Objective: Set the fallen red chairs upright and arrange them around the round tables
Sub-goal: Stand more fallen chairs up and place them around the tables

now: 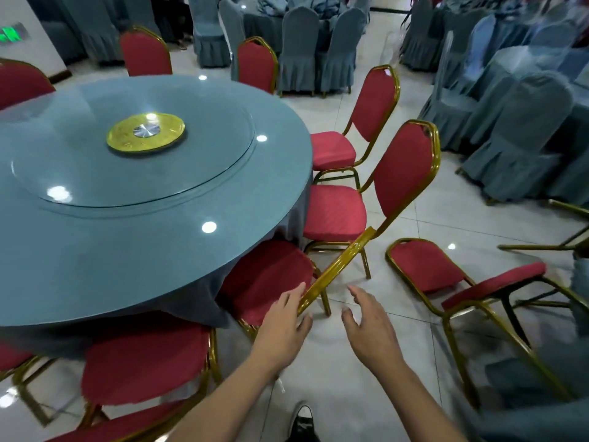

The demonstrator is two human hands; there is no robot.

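Note:
A round table with a blue cloth and glass turntable fills the left. Several red chairs with gold frames stand upright around it. The nearest upright chair has its seat tucked under the cloth; its gold backrest rail points toward me. My left hand rests against the near end of that rail, fingers relaxed. My right hand hovers open just right of it, touching nothing. A fallen red chair lies on its side on the floor at the right.
Blue-covered chairs and tables crowd the back and right. Gold legs of another tipped chair show at the right edge. White tiled floor lies between me and the fallen chair. My shoe is at the bottom.

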